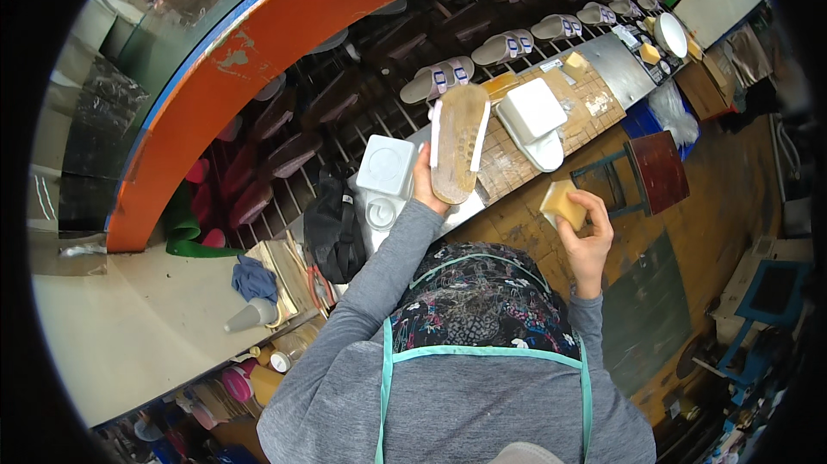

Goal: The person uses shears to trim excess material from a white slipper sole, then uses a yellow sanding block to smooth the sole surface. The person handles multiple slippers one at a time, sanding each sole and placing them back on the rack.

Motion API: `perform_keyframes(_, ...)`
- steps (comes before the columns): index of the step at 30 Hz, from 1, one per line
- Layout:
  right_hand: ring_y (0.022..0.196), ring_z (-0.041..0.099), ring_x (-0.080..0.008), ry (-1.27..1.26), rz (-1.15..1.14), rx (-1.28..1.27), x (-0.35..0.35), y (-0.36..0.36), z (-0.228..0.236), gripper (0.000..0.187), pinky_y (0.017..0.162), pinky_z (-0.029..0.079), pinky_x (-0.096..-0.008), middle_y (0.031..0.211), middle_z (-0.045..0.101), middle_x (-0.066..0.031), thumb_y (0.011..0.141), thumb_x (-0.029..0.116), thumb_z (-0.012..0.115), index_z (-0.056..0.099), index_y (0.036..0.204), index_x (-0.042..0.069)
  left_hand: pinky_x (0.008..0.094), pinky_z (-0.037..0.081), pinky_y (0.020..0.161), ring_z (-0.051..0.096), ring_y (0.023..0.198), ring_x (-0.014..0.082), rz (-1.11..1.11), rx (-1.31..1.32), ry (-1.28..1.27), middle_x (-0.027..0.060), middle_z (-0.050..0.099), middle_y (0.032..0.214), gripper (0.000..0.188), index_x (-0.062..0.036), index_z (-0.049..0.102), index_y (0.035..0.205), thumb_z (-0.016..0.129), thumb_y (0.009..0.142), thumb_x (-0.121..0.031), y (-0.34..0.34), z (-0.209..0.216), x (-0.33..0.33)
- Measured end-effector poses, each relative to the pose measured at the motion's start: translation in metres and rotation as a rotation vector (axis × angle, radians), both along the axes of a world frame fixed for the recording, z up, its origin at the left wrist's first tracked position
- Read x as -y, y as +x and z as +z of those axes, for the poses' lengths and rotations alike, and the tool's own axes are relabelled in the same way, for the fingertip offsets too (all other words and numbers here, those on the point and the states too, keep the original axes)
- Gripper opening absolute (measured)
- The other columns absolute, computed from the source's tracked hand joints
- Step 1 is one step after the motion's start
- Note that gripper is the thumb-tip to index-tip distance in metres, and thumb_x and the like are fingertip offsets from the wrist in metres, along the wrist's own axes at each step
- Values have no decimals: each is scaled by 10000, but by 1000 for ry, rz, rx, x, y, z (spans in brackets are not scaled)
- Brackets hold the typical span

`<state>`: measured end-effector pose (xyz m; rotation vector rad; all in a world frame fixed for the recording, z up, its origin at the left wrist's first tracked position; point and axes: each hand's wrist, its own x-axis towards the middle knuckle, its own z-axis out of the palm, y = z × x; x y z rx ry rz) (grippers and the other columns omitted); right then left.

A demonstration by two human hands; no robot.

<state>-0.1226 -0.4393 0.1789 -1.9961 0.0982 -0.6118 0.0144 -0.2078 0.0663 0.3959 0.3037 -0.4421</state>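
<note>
My left hand (422, 181) is closed round the side of a tan sandal sole (457, 154), held up over the bench with its broad face toward me. White strips run along both of its long edges, and a patch of small round marks shows on its right half. Apart from it, to the right and nearer my body, my right hand (588, 244) pinches a yellow sponge block (564, 203) between thumb and fingers. The sponge does not touch the sole. Just beyond the sole, a pair of pale sandals with blue buckles (438, 79) rests on the bars.
White tubs (531, 109) (385, 164) stand on either side along the tiled bench (508, 169). A black bag (334, 231) lies at left. Sandals line the barred rack under an orange arch (194, 93). A red-topped stool (659, 173) stands at right.
</note>
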Motion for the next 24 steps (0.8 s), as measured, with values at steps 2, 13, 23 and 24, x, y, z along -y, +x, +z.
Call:
perform_keyframes(2, 1013, 623, -244, -2, -6, -47, 4, -2, -6, 335, 910, 474, -333, 1079, 645, -121, 712, -30, 697, 663, 1043, 11, 482, 506, 954, 619, 1117, 333, 31, -144, 78, 159, 610, 1275, 583, -91, 508, 1362, 391, 992, -526, -4, -37, 2)
perform_keyframes(13, 1008, 605, -220, -54, 106, -175, -3, 8, -30, 352, 870, 458, -313, 1092, 643, -102, 742, -24, 715, 649, 1085, 12, 476, 428, 1030, 556, 1209, 295, -316, -335, 452, 173, 603, 1287, 641, -43, 500, 1354, 336, 1004, -554, -30, -55, -40)
perform_keyframes(23, 941, 573, -152, -44, 90, -275, 8, 34, -46, 347, 782, 437, -280, 1085, 640, -48, 766, -1, 725, 649, 1104, 16, 418, 576, 802, 648, 907, 299, 923, -502, 602, 182, 598, 1062, 322, 21, 557, 1185, 468, 891, -76, 35, -68, -332)
perform_keyframes(24, 944, 573, -154, -49, 120, -243, 6, 38, -44, 347, 787, 436, -281, 1085, 639, -49, 766, -1, 724, 648, 1104, 16, 454, 567, 828, 638, 931, 325, 960, -615, 545, 197, 579, 1091, 330, 25, 543, 1198, 461, 895, -76, 45, -85, -355)
